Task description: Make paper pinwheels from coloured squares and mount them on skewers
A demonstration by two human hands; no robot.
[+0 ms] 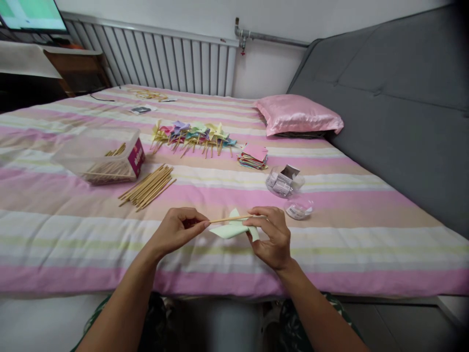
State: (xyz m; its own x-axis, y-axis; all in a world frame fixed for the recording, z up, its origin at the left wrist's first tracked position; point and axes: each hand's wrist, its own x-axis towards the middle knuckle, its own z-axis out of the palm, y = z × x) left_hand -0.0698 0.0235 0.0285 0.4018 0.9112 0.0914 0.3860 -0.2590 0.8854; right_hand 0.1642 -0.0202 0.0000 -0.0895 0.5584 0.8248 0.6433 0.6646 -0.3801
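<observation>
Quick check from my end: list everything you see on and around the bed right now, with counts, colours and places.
paper pinwheel: one, pale green, held in front of the person
wooden stick: one, tan, pinched at both ends across the pinwheel
loose sticks: a bundle, tan, on the bed left of centre
clear box: one, with a magenta label and sticks inside, far left
finished pinwheels: a pile, mixed colours, mid-bed
paper squares: a stack, pink on top, right of the pile
clear tubs: two, near the right hand
pillow: one, pink satin, by the grey headboard
radiator: one, white, behind the bed
left hand: holds the stick's left end
right hand: holds the pinwheel and the stick's right end
</observation>
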